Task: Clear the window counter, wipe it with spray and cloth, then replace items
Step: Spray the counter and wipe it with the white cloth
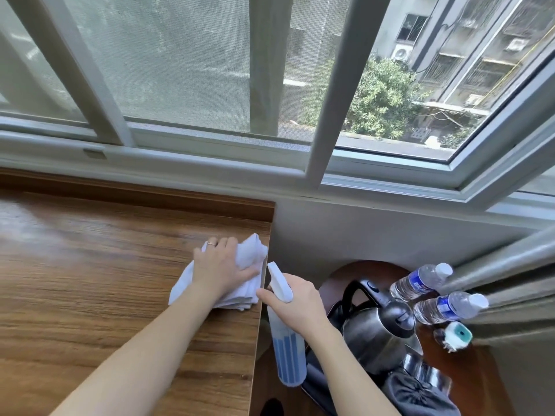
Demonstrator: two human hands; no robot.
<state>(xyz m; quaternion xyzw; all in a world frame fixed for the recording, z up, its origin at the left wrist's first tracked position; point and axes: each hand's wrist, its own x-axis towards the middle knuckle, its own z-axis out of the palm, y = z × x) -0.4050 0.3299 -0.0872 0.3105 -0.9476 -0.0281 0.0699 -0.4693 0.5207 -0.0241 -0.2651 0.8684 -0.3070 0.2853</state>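
The wooden window counter [105, 280] fills the left half of the head view. My left hand [222, 267] presses flat on a white cloth [243, 291] at the counter's right edge, fingers spread over it. Just off that edge, my right hand [295, 304] grips a spray bottle [288, 358] by its neck, index finger stretched along the white nozzle head. The bottle holds blue liquid and hangs beside the counter's side.
A low round wooden table [486, 373] stands to the right, below the counter. On it are a steel kettle [372, 337], two plastic water bottles [420, 282], a small teal-capped item [456, 336] and a dark bag [417, 394]. A grey curtain [516, 310] hangs at the right. The window frame [210, 163] runs behind.
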